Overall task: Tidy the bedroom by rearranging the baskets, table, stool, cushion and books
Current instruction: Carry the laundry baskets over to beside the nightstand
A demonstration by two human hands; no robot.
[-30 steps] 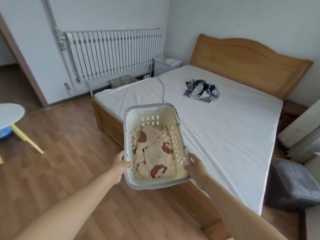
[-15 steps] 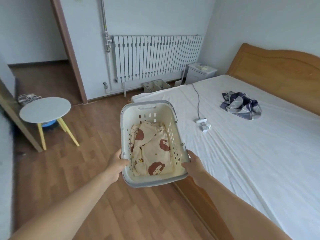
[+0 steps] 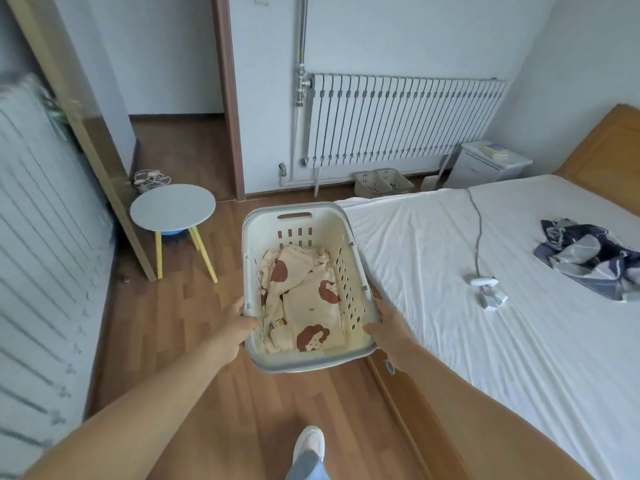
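Between my hands, at 12 o'clock, is the white laundry basket [image 3: 313, 226]. My left hand [image 3: 236, 328] and right hand [image 3: 389, 328] each clamp a side rim, with the fingers hidden underneath. A crumpled cream garment with brown cartoon prints [image 3: 304, 306] lies inside. At 10 o'clock the round table [image 3: 173, 205] half hides something blue [image 3: 170, 233]. At 1 o'clock are two small baskets [image 3: 382, 181], their contents unclear.

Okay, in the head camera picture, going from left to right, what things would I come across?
Round white table → laundry basket with clothes in it → white charger on the bed → crumpled dark cloth.
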